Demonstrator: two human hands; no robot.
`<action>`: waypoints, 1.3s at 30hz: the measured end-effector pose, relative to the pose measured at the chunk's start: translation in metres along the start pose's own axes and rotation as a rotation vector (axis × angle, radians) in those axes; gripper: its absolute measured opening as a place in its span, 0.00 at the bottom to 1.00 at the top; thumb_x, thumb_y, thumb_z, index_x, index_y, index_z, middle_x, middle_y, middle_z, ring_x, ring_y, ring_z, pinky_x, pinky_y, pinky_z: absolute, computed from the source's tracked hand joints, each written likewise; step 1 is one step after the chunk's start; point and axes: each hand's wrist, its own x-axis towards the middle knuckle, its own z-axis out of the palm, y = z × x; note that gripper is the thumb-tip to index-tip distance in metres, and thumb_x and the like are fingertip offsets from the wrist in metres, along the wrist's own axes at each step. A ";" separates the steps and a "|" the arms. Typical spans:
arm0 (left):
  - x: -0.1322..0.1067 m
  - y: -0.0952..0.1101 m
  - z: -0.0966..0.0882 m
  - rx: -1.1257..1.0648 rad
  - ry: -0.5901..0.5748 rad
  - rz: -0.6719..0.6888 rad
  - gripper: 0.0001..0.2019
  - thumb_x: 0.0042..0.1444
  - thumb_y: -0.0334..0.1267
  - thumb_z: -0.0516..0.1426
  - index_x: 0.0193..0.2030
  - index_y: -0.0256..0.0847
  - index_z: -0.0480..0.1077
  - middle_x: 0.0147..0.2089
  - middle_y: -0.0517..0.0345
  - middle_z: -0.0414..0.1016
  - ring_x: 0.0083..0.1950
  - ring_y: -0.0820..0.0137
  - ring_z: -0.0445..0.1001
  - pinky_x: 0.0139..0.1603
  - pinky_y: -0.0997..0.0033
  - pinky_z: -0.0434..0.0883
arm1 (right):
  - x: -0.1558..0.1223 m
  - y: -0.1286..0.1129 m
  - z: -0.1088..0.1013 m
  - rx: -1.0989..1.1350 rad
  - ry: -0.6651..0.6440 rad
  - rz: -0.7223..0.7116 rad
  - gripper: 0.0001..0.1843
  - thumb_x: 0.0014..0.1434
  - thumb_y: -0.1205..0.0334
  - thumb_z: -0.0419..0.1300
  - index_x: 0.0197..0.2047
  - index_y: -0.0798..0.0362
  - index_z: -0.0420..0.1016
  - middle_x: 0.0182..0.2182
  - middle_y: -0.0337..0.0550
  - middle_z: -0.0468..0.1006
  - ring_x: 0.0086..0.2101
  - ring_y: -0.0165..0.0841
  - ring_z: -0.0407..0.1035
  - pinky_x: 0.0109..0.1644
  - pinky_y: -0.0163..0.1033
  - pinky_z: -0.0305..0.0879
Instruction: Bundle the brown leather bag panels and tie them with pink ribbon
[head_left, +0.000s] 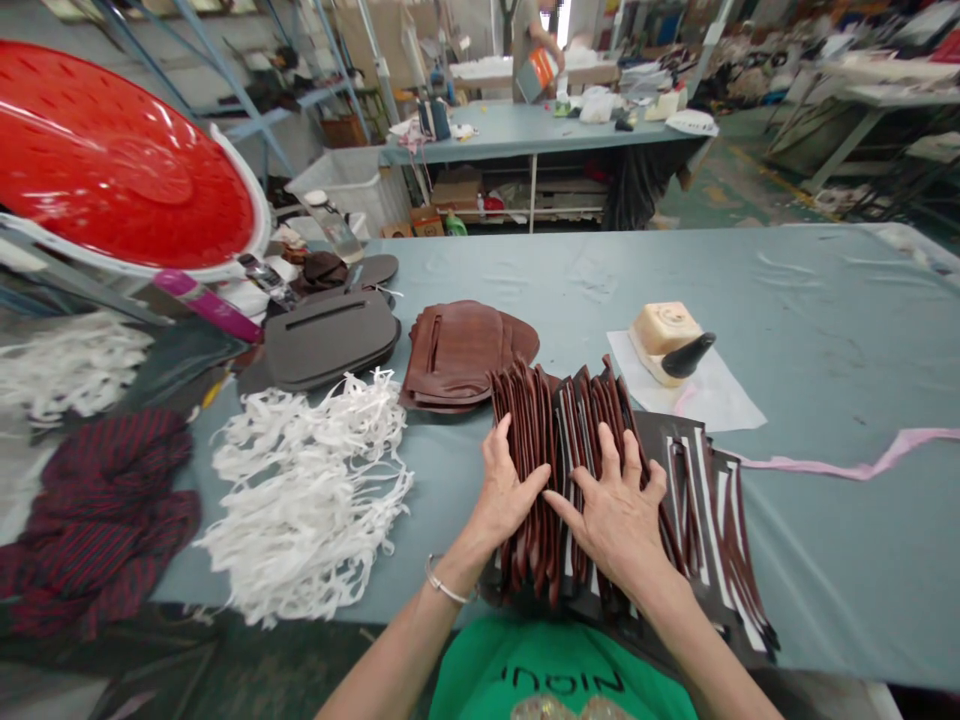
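A row of thin brown leather pieces (pixel 529 540), packed on edge, lies at the table's near side. My left hand (pixel 504 490) is closed around the left end of this row, fingers at its outer side and thumb across the top edges. My right hand (pixel 619 515) rests on the middle of the row with its fingers spread. Between the two thumbs shows a narrow gap. To the right, more dark pieces with white strips (pixel 694 500) lie fanned out and overlapping. The undersides of the pieces are hidden.
Brown leather panels (pixel 469 345) and grey panels (pixel 330 340) are stacked behind and left. White strips (pixel 307 500) lie in a heap at left. A cream block with a black-handled tool (pixel 667 335) sits on white paper. A pink ribbon (pixel 847 465) trails right. A person (pixel 534 50) stands beyond.
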 end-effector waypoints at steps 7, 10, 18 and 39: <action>-0.001 -0.002 -0.002 -0.020 0.021 0.016 0.37 0.53 0.37 0.58 0.67 0.40 0.45 0.67 0.44 0.47 0.70 0.60 0.45 0.70 0.53 0.47 | -0.001 0.003 0.004 0.021 -0.024 -0.028 0.14 0.56 0.48 0.60 0.40 0.48 0.77 0.68 0.51 0.46 0.65 0.54 0.37 0.60 0.64 0.38; -0.002 -0.002 -0.002 -0.027 0.024 0.026 0.37 0.53 0.37 0.58 0.67 0.41 0.45 0.67 0.45 0.47 0.70 0.60 0.45 0.70 0.53 0.47 | -0.002 0.006 0.006 0.006 -0.012 -0.021 0.12 0.55 0.52 0.61 0.39 0.49 0.76 0.68 0.51 0.46 0.65 0.54 0.38 0.60 0.64 0.38; -0.001 0.003 -0.001 -0.030 0.000 -0.002 0.38 0.53 0.38 0.59 0.67 0.41 0.44 0.67 0.44 0.46 0.70 0.60 0.45 0.70 0.52 0.46 | -0.003 0.002 0.014 -0.008 0.080 0.039 0.25 0.52 0.61 0.63 0.55 0.43 0.69 0.67 0.55 0.49 0.64 0.55 0.41 0.58 0.64 0.41; -0.002 -0.007 -0.002 -0.042 0.033 0.030 0.31 0.60 0.38 0.54 0.67 0.44 0.45 0.67 0.48 0.48 0.70 0.65 0.46 0.70 0.54 0.46 | -0.003 -0.010 0.015 0.023 0.072 0.019 0.12 0.57 0.55 0.59 0.43 0.50 0.75 0.67 0.53 0.48 0.65 0.53 0.38 0.61 0.64 0.35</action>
